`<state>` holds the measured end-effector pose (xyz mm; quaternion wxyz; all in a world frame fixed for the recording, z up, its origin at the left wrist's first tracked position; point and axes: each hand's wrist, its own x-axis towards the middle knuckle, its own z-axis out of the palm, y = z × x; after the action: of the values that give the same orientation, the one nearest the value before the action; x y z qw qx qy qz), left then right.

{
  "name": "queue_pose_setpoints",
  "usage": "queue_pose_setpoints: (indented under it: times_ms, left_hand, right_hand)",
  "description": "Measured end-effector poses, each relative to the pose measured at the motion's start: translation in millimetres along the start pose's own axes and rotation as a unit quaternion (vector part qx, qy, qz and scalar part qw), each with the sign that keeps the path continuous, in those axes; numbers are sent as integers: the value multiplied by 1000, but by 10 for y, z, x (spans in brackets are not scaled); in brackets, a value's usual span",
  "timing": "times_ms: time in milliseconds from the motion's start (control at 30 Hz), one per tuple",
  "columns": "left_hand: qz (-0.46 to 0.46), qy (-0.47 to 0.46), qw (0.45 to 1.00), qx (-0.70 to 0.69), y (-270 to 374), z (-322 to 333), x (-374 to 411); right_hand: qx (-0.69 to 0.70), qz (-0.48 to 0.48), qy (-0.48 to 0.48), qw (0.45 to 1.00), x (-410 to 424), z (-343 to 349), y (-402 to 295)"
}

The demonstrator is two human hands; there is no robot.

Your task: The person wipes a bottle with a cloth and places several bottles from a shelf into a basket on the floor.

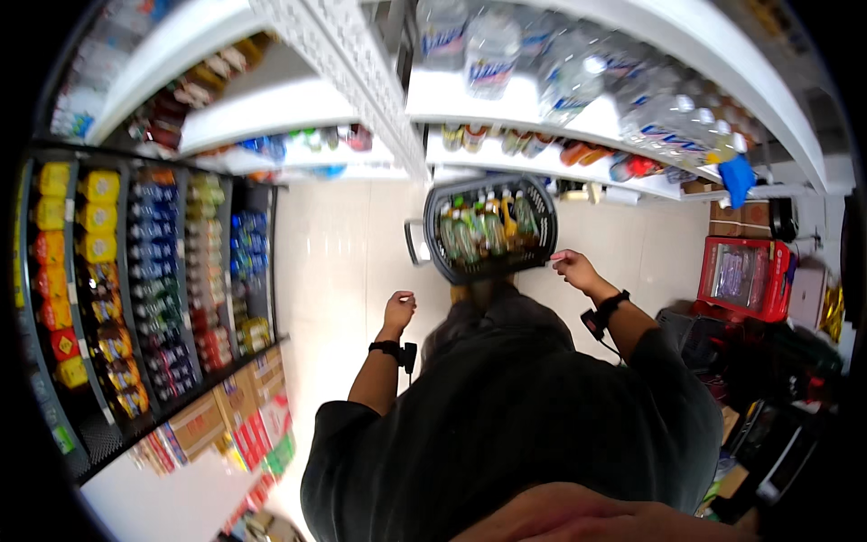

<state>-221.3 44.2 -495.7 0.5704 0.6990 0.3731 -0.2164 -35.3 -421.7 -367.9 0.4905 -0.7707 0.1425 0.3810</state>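
Observation:
A dark plastic shopping basket [455, 272] stands on the tiled floor against the white shelving, with several green and yellow drink bottles [488, 230] inside. Its handle [416, 242] sticks out at the left side. My right hand [573, 268] is just beside the basket's lower right corner, fingers partly curled; whether it touches the rim or holds anything small cannot be told. My left hand [400, 310] hangs below and left of the basket, apart from it, fingers loosely bent, with nothing seen in it. Each forearm wears a black strap with a small device.
White shelves [447, 95] ahead hold large clear bottles [492, 57] and smaller drinks. At the left, a dark rack [271, 271] carries rows of bottles and packets, above cardboard boxes [196, 427]. A red box [745, 278] and other goods stand at the right.

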Motion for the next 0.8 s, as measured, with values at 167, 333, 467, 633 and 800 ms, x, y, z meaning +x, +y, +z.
queue_pose_setpoints:
  times_ms: [167, 333, 467, 633, 800]
  left_hand:
    - [305, -76, 949, 9, 2671, 172, -512]
    - [599, -21, 791, 123, 4426, 585, -1751]
    - [736, 39, 659, 153, 5532, 968, -2497]
    - [785, 240, 543, 173, 6987, 1571, -2689]
    - [706, 440, 535, 147, 8414, 1841, -2362]
  right_hand:
    - [57, -255, 92, 961, -796, -610, -1105]
    - [152, -383, 136, 901, -1734, -945, -2090]
    - [186, -453, 80, 868, -2097, -1344, -2642]
    - [286, -507, -6, 813, -2376, -1867, -3226]
    - [262, -538, -74, 798, -2330, -2383, -3606]
